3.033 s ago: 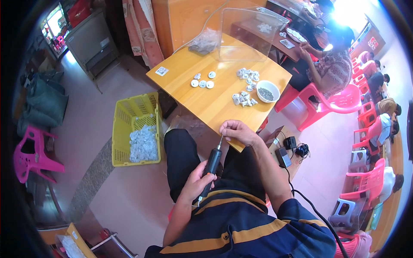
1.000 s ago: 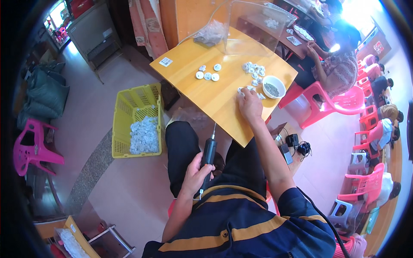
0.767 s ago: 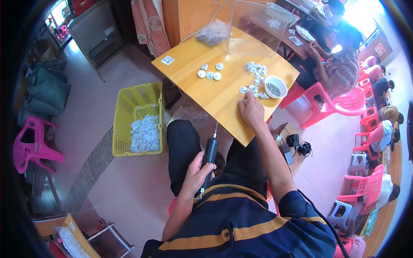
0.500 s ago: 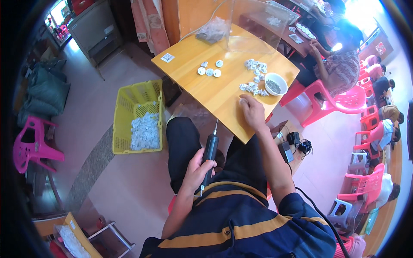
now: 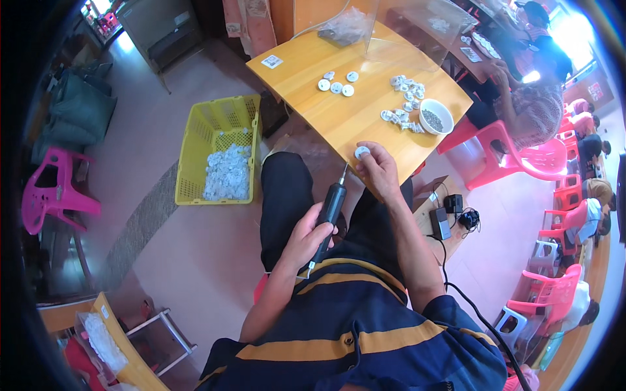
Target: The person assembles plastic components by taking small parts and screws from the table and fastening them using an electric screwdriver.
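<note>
My left hand (image 5: 309, 233) is wrapped round a black electric screwdriver (image 5: 330, 214), its thin bit pointing up toward the table's near edge. Between the fingertips of my right hand (image 5: 379, 165) is a small round white plastic part (image 5: 362, 152), held over the near corner of the wooden table (image 5: 313, 78), close to the bit's tip. Further back lie several round white pieces (image 5: 336, 87) in a loose group. To their right sits a cluster of small white parts (image 5: 407, 88) beside a white bowl (image 5: 437, 117) of small grey metal pieces, probably screws.
A yellow plastic crate (image 5: 186, 156) holding many white pieces stands on the floor at left. A clear plastic box (image 5: 404, 52) and a plastic bag (image 5: 343, 27) occupy the table's far side. Black adapters (image 5: 441, 223) and cables lie at right. A co-worker (image 5: 529, 117) sits beyond, on a pink chair.
My right hand has drawn back from beside the white parts toward the screwdriver's tip, and a round white part now shows in its fingers. My left hand still grips the screwdriver. The view has shifted slightly.
</note>
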A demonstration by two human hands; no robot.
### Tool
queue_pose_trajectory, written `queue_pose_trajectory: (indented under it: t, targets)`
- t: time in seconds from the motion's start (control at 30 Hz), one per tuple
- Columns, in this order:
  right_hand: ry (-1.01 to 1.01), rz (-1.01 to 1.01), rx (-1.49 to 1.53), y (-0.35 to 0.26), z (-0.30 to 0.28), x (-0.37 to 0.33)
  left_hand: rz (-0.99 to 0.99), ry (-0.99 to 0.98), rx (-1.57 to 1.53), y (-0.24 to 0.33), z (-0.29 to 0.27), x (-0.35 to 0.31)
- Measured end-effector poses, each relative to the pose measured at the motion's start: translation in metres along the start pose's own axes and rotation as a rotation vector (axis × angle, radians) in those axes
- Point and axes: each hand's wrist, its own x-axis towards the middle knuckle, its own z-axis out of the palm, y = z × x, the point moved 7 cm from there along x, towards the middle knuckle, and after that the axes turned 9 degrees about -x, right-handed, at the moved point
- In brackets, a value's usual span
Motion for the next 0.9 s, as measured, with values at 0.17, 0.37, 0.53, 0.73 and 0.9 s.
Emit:
queue_pose_trajectory:
  t: [0.17,0.37,0.53,0.73,0.9]
  targets:
    - [0.01,-0.066,-0.127,0.001,0.011,-0.009,-0.004,-0.013,0.015,-0.003,0.0,0.001]
    - [0.051,-0.137,-0.237,0.003,0.013,-0.012,-0.023,0.026,0.054,-0.008,-0.005,0.003]
    - [0.05,-0.155,-0.276,0.001,0.016,-0.015,-0.025,0.043,0.038,-0.006,-0.003,0.002]
    - [0.13,-0.219,-0.277,-0.007,0.016,-0.017,-0.028,0.057,0.007,-0.004,0.0,0.002]
    - [0.078,-0.185,-0.342,-0.004,0.015,-0.017,-0.019,0.062,0.003,-0.006,-0.001,0.002]
